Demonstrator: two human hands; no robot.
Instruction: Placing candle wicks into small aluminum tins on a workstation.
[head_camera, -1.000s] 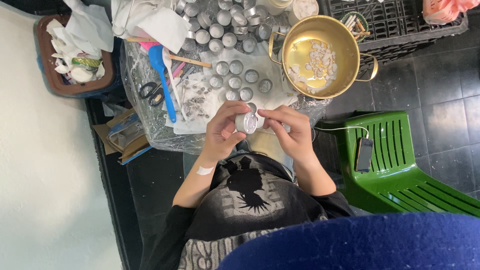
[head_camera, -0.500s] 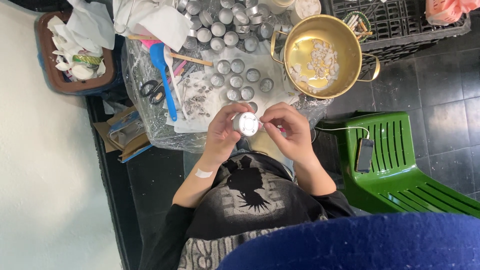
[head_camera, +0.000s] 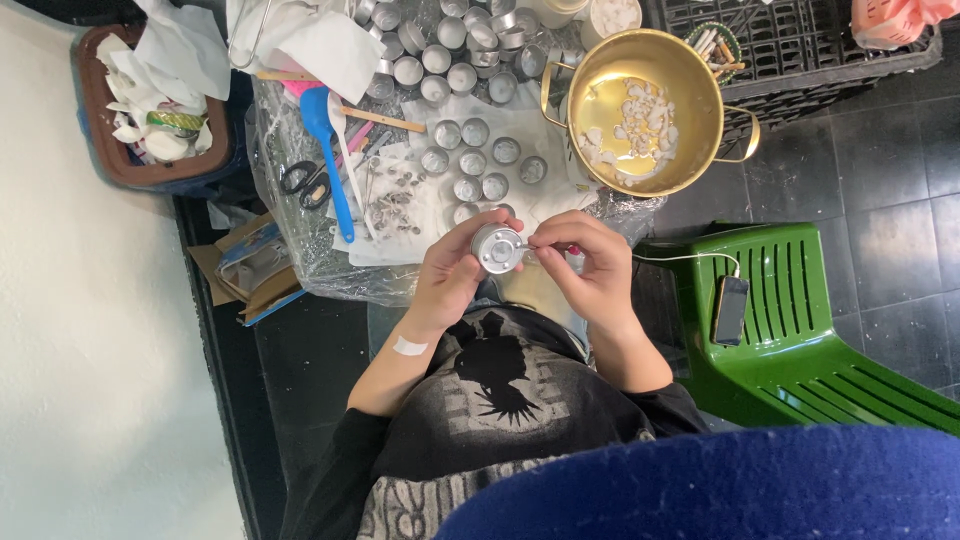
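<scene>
My left hand (head_camera: 450, 275) holds a small round metal cup (head_camera: 497, 248), its open side turned towards the camera. My right hand (head_camera: 590, 265) is right beside it. Its fingertips pinch something small and thin at the cup's right edge, but I cannot tell what it is. Both hands hover over the near edge of a low table (head_camera: 330, 265) covered in clear plastic. Just beyond them, several more metal cups (head_camera: 480, 160) stand on white paper.
A brass pot (head_camera: 640, 110) with white wax pieces sits at the table's right. Blue spatula (head_camera: 325, 150), scissors (head_camera: 303, 182) and small metal wick tabs (head_camera: 395, 205) lie left. A green plastic chair (head_camera: 790, 320) carrying a phone (head_camera: 728, 310) stands right. A brown bin (head_camera: 150, 100) of waste paper is at far left.
The left hand has turned and lowered the cup slightly, and the right hand's fingertips have closed in on the cup's right edge.
</scene>
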